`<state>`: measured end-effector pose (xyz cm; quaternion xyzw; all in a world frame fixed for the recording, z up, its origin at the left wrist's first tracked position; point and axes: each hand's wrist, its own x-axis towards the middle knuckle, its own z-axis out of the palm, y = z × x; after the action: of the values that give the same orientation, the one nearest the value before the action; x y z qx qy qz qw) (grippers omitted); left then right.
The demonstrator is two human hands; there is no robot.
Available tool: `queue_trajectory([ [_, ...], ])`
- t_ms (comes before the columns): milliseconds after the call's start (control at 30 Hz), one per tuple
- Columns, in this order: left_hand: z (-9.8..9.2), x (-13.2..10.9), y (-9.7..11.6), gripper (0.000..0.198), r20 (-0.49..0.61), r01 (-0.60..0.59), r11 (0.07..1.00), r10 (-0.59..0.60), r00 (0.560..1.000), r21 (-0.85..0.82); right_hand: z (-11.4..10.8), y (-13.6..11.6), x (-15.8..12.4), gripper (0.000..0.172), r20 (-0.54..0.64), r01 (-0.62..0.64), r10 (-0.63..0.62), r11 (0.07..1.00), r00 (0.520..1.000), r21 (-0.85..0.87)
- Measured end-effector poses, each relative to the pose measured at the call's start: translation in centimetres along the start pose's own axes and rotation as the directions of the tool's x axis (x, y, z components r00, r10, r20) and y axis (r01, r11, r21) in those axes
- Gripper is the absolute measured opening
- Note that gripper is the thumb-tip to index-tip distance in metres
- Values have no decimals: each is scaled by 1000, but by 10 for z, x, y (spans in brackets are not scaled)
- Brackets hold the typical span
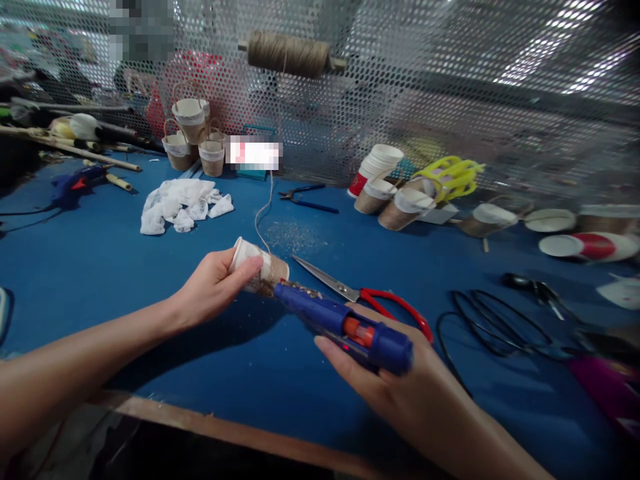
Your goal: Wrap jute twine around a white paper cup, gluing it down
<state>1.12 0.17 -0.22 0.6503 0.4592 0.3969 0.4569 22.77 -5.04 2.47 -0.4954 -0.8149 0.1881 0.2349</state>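
Tilted on its side in my left hand [217,283] is a paper cup [274,268], part white and part wrapped in brown twine. My left fingers close round its white end. A strand of twine [257,223] runs from the cup back across the table toward the mesh. My right hand [400,387] grips a blue hot glue gun [325,313], whose nozzle is at the cup's wrapped end; whether it touches I cannot tell. Scissors [345,287] with red handles lie just behind the glue gun, partly hidden by it and my right hand.
White cloth scraps [183,203] and blue-handled pliers [310,199] lie farther back. Twine-wrapped cups [213,157] stand stacked at back left. A stack of paper cups [377,167] leans at right. A twine spool [287,55] hangs on the mesh. Black cable [480,327] coils at right.
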Motion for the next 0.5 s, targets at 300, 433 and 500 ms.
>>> queue_trajectory([
  [300, 0, 0, 1, 29, 6, -18, 1000, 18, 1000, -16, -2, -1, 0, 8, -7, -33, 34, 999, 999, 27],
  [433, -1, -2, -1, 30, 17, -72, 997, 71, 997, 39, -4, -1, 2, 12, -48, -105, 109, 991, 993, 78],
  [500, -1, -3, -3, 31, 21, -100, 992, 99, 995, 74, -4, -1, 2, 14, -80, -144, 154, 983, 985, 116],
])
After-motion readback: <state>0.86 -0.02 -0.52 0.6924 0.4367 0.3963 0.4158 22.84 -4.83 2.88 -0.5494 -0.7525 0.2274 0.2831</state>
